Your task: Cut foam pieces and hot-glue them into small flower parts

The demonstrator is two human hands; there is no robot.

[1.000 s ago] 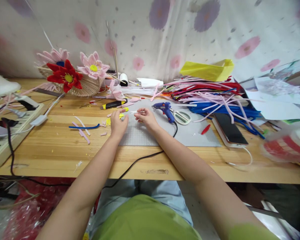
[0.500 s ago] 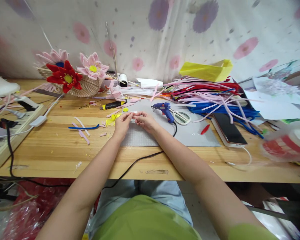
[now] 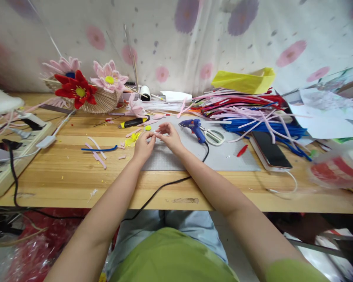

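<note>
My left hand (image 3: 144,145) and my right hand (image 3: 171,139) meet fingertip to fingertip over the left part of a grey cutting mat (image 3: 223,162). Both are closed in a pinch around something small and pale, mostly hidden by the fingers. The right hand's other fingers curl upward. Just left of my left hand lie crumpled yellow scraps (image 3: 132,139). Beyond the hands is a yellow fuzzy disc (image 3: 148,128). A blue glue gun (image 3: 195,128) rests right of my right hand, against white-handled scissors (image 3: 214,137).
Pink and red pipe-cleaner flowers (image 3: 79,92) stand at the back left near a yellow-black utility knife (image 3: 133,122). Bundles of pipe cleaners (image 3: 253,113) fill the back right. A phone (image 3: 270,149), a cup (image 3: 338,168) and a power strip (image 3: 20,156) flank the work area. The glue gun's black cord (image 3: 164,188) crosses the front edge.
My right hand's fingers have lifted and fanned upward, while its thumb side stays at the left fingertips. The left hand has barely shifted. Everything on the table lies as before.
</note>
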